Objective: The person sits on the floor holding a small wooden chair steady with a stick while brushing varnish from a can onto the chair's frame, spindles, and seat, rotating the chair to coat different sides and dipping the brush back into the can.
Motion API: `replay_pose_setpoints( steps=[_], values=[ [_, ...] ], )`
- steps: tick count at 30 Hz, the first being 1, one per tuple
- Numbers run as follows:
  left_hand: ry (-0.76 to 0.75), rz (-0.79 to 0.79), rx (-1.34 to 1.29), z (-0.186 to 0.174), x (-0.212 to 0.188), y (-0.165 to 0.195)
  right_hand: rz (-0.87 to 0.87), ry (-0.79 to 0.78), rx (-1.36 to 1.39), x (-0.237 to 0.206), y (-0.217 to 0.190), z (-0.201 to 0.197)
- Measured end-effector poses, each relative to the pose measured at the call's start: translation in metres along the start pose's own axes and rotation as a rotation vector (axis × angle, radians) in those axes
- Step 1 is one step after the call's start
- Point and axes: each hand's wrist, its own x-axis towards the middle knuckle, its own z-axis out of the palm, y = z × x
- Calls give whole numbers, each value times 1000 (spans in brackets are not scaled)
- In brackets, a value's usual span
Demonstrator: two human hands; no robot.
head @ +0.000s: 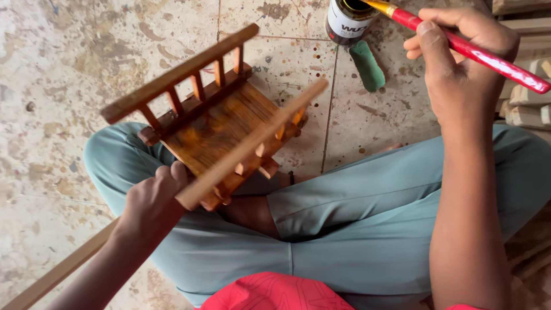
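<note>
My left hand [154, 202] grips the near end of a small wooden miniature bed frame [213, 120] with two railed sides, held tilted above my crossed legs. Most of the wood looks glossy dark brown; the nearer rail [252, 143] is pale and bare. My right hand [459, 63] holds a red-handled paintbrush [493, 62] whose bristle end dips into an open dark tin of varnish [347, 20] on the floor at the top.
A green cloth pad [367, 66] lies beside the tin on the stained tile floor [69, 69]. Pale unfinished wooden pieces [528, 97] are stacked at the right edge. A bare wooden strip [57, 272] lies at lower left.
</note>
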Motion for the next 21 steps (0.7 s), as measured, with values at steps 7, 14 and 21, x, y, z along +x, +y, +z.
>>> replay_pose_setpoints(
  steps=[7,14,21],
  values=[
    [-14,4,-105,-25,12,-21,91,11,-37,1,0,-1],
    [23,-38,12,-40,26,-32,178,50,-63,-1,-1,1],
    [126,-68,-156,0,43,-33,177,19,-214,-18,-10,2]
  ],
)
